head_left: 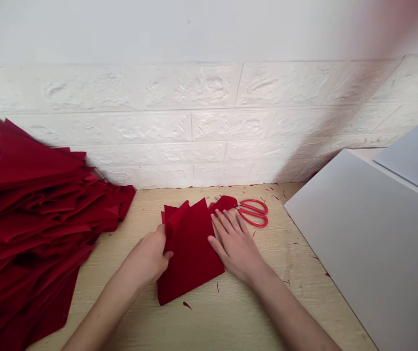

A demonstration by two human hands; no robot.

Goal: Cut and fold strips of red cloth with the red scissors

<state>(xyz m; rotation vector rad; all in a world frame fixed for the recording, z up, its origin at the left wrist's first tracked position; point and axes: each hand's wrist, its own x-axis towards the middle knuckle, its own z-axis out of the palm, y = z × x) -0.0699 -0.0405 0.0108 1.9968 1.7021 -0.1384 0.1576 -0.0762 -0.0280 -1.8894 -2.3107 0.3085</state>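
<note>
A folded piece of dark red fabric (194,258) lies in the middle of the wooden table, its upper edge layered into points. My left hand (152,256) grips the fabric's left side, thumb on top and fingers curled behind the edge. Flat beside the right edge rests my right hand (234,243), fingers stretched out, with the fingertips at the fabric's side and near a small red scrap (225,202). Just beyond that hand are red-handled scissors (255,213), their blades mostly covered by the scrap.
A tall heap of red fabric pieces (41,214) fills the left side. At the right stands a large white box or board (370,234). A white brick-patterned wall (209,126) closes off the back. Small red offcuts (187,305) are scattered over the tabletop (285,292).
</note>
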